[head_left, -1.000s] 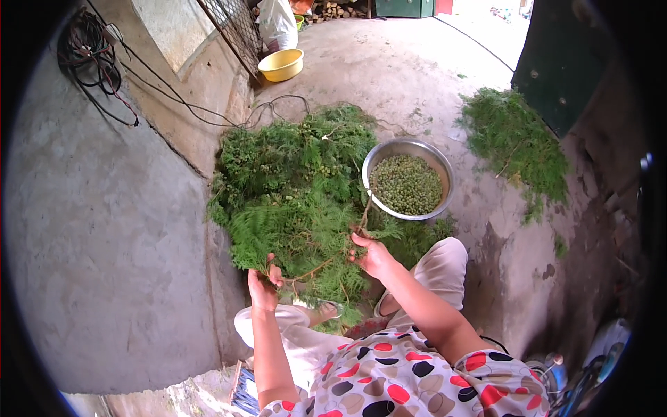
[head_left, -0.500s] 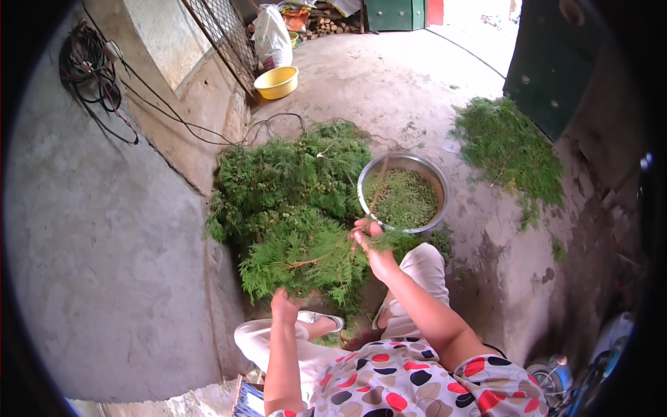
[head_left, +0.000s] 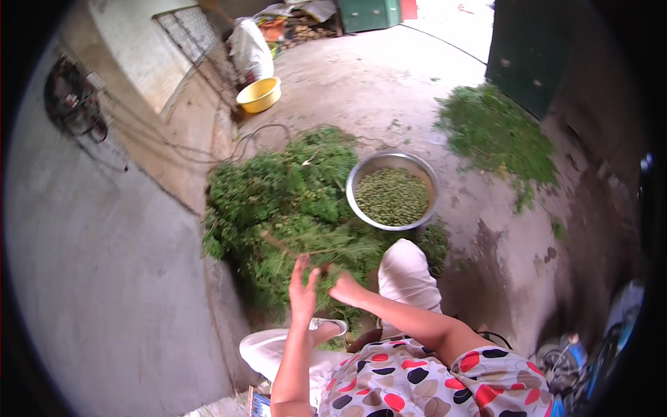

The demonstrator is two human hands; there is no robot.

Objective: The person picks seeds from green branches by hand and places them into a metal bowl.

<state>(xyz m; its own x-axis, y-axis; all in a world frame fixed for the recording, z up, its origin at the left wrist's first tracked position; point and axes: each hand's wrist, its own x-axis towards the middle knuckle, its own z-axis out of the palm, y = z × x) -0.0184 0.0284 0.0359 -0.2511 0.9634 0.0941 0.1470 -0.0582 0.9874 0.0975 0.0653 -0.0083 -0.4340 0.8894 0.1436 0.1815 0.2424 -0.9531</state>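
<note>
The left hand point(head_left: 302, 295) has fingers parted by a leafy branch point(head_left: 276, 242) over the green pile point(head_left: 278, 174); blur hides whether the right hand point(head_left: 345, 288) grips it. A loose hold could drop it; swinging wide could jostle the steel bowl point(head_left: 392, 160).

White glare at the doorway point(head_left: 460, 29), dim right side, motion-blurred hands point(head_left: 303, 295), black curved fisheye edges
</note>
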